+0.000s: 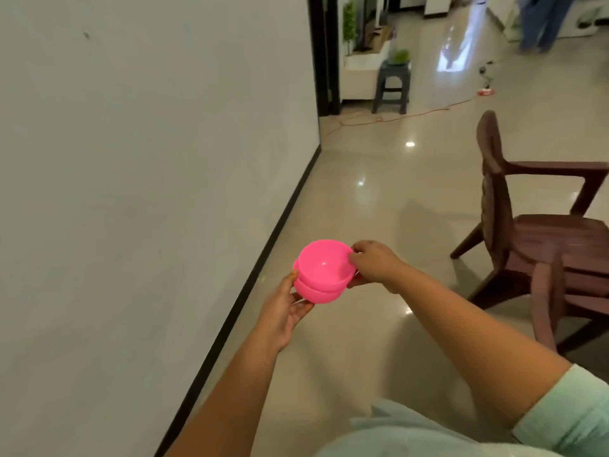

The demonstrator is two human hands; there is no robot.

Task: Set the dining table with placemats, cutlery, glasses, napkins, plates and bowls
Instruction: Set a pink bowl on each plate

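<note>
Two pink plastic bowls (324, 270) sit nested one in the other, held in the air over a shiny tiled floor. My left hand (286, 308) cups the lower bowl from underneath at its left side, thumb against the wall. My right hand (372, 263) pinches the rim of the upper bowl at its right side. No dining table is in view.
A white wall (148, 192) with a black skirting runs along the left. A dark brown armchair (540, 235) stands at the right. Farther off are a grey stool (392, 87) with a plant, an orange cable (412, 115) on the floor and a person's legs (540, 24).
</note>
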